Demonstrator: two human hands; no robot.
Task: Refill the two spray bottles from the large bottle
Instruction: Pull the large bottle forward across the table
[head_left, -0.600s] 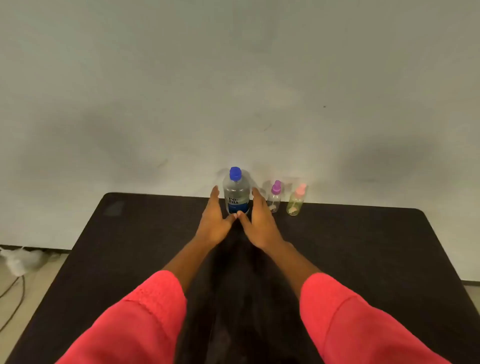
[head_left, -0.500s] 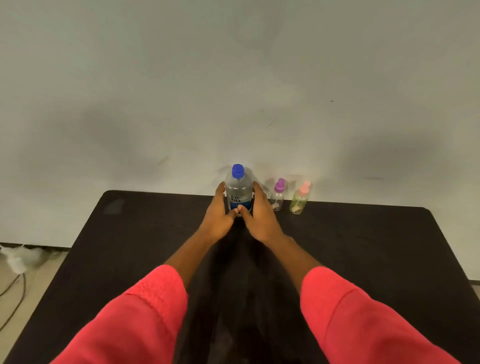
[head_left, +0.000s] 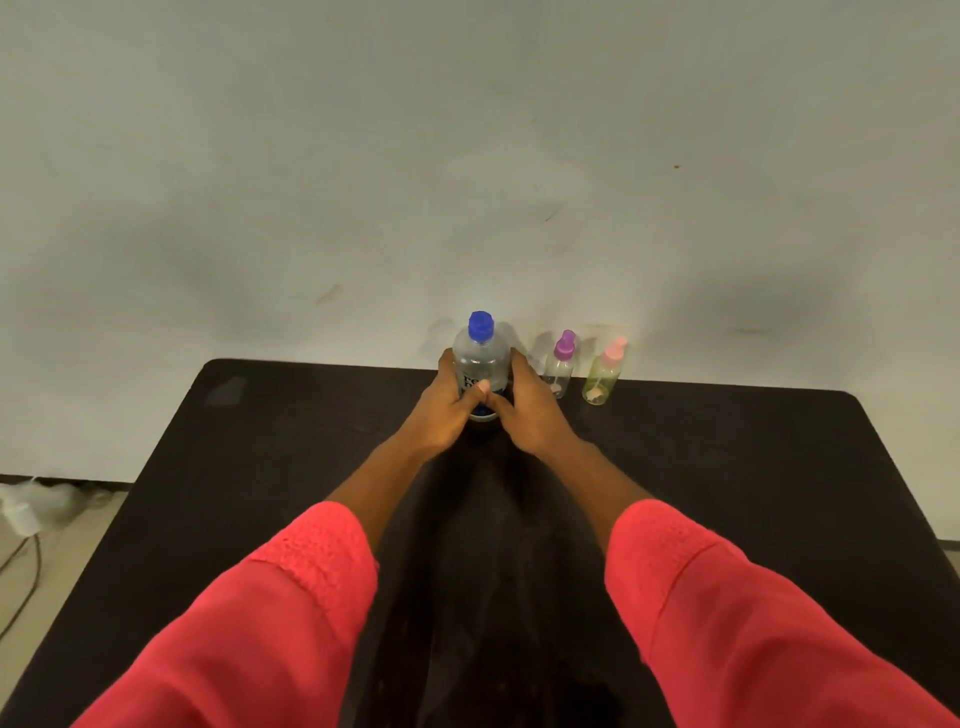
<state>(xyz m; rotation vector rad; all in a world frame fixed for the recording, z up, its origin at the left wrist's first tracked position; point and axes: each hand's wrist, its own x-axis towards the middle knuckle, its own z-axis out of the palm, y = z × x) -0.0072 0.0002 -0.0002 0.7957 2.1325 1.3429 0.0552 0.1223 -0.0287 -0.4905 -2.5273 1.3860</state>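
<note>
The left hand (head_left: 445, 411) and right hand (head_left: 531, 410) clasp the blue-capped large bottle (head_left: 480, 356) at frame centre, at the black counter's (head_left: 260, 467) far edge. The thumbs hide most of its label and the hands its base. Right of it stand the purple-capped spray bottle (head_left: 561, 366) and the pink-capped spray bottle (head_left: 602, 376); their fill levels are hard to make out.

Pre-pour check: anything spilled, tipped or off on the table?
Nothing stands out. The large bottle stands upright, capped, held by left hand and right hand. To its right, purple-top sprayer and pink-top sprayer stand upright, tops on. No spill on the table.
</note>
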